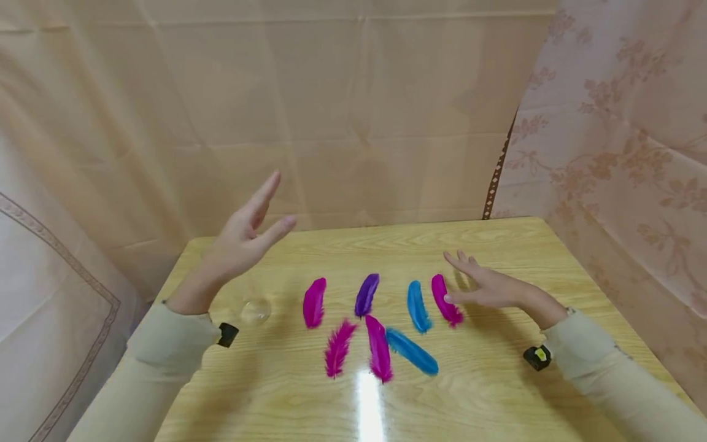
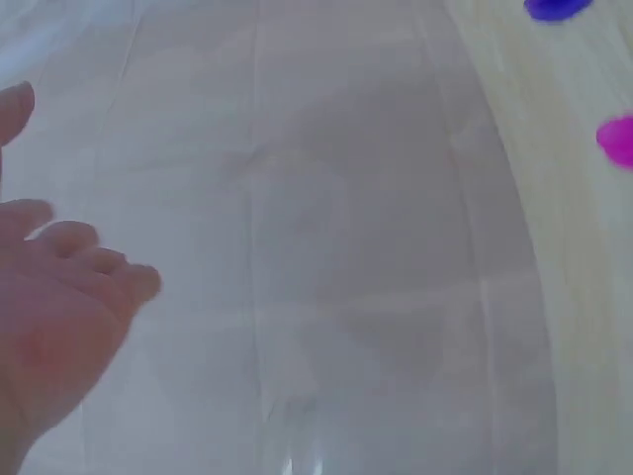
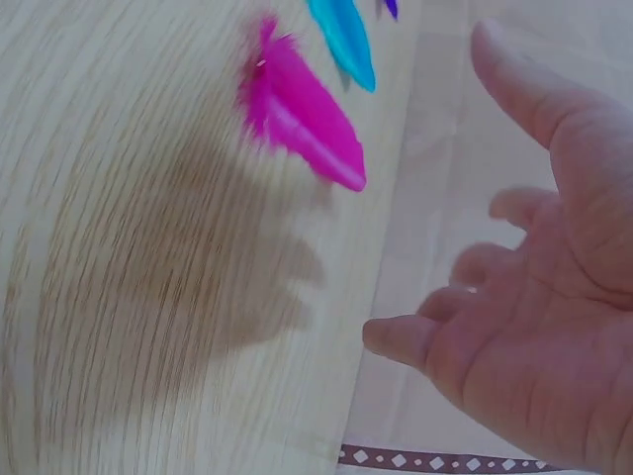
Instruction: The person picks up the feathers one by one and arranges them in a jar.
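Observation:
Feathers lie flat on the wooden table in two loose rows. In the back row are a pink feather (image 1: pixel 313 304), a purple feather (image 1: pixel 367 296), a blue feather (image 1: pixel 418 308) and another pink feather (image 1: pixel 445 301) at the right. Nearer are a ragged pink feather (image 1: pixel 339 348), a smoother pink feather (image 1: pixel 378 348) and a slanted blue feather (image 1: pixel 413 352). My left hand (image 1: pixel 243 239) is raised over the table's left side, fingers extended and holding nothing. My right hand (image 1: pixel 486 284) hovers beside the rightmost pink feather (image 3: pixel 312 129), fingers spread, grasping nothing.
A clear glass object (image 1: pixel 256 311) stands on the table's left side, partly behind my left forearm; its shape is hard to make out. Beige cloth (image 1: pixel 353 123) hangs behind the table (image 1: pixel 469 393), and a flowered curtain (image 1: pixel 624 153) hangs at the right.

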Action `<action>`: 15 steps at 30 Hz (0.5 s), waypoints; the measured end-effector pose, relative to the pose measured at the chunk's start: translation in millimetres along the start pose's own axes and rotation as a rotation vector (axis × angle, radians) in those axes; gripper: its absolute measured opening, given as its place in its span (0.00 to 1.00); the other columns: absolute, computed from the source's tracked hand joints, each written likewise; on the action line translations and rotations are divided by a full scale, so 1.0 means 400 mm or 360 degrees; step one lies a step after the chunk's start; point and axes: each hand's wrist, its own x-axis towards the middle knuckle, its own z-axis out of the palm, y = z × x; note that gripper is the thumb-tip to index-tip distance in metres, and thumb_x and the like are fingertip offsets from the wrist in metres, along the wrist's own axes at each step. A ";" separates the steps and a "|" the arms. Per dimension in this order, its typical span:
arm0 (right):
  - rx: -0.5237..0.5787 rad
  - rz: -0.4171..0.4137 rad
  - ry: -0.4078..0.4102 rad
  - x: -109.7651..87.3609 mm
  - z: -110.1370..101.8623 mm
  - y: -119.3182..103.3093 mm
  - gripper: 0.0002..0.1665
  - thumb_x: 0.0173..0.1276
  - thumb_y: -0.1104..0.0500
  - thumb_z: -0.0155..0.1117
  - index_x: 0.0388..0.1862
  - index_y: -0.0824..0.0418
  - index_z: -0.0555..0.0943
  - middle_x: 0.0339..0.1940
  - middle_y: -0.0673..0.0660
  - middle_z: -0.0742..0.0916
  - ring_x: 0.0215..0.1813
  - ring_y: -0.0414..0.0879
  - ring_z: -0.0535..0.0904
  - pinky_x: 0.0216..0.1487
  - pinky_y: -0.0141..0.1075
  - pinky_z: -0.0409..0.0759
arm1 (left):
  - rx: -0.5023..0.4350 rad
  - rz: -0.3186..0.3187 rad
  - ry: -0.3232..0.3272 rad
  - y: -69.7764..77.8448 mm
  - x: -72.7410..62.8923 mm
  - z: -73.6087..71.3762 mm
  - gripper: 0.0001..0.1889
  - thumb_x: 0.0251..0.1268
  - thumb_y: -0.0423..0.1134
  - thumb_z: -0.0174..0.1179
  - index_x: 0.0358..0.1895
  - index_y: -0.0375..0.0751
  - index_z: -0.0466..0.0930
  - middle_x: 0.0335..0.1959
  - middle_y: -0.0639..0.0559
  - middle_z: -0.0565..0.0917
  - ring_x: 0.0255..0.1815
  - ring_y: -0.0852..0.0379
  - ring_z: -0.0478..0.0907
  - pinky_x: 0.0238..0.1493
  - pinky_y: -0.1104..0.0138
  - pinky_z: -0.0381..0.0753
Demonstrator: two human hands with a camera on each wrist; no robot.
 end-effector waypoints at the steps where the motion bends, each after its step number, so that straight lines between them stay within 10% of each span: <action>1: 0.0032 -0.0019 0.0019 0.002 0.000 -0.003 0.61 0.71 0.44 0.68 0.84 0.58 0.38 0.80 0.73 0.36 0.77 0.76 0.26 0.66 0.77 0.36 | -0.0058 0.0024 0.0067 -0.001 -0.004 -0.018 0.41 0.76 0.37 0.60 0.83 0.52 0.46 0.83 0.54 0.49 0.82 0.56 0.45 0.77 0.57 0.52; 10: 0.0198 -0.0002 0.0210 0.030 0.006 -0.005 0.68 0.68 0.52 0.73 0.83 0.57 0.29 0.83 0.67 0.40 0.79 0.75 0.38 0.70 0.71 0.48 | -0.0524 -0.0038 0.0565 -0.075 -0.085 -0.169 0.50 0.58 0.18 0.67 0.81 0.51 0.54 0.78 0.45 0.61 0.76 0.49 0.61 0.63 0.73 0.72; 15: 0.0197 0.0058 0.0247 0.042 0.011 -0.008 0.69 0.68 0.52 0.73 0.82 0.60 0.29 0.82 0.70 0.41 0.76 0.79 0.43 0.70 0.70 0.50 | -0.0479 -0.0228 0.0589 -0.149 -0.131 -0.207 0.53 0.59 0.20 0.68 0.82 0.57 0.49 0.79 0.46 0.57 0.76 0.50 0.59 0.59 0.76 0.72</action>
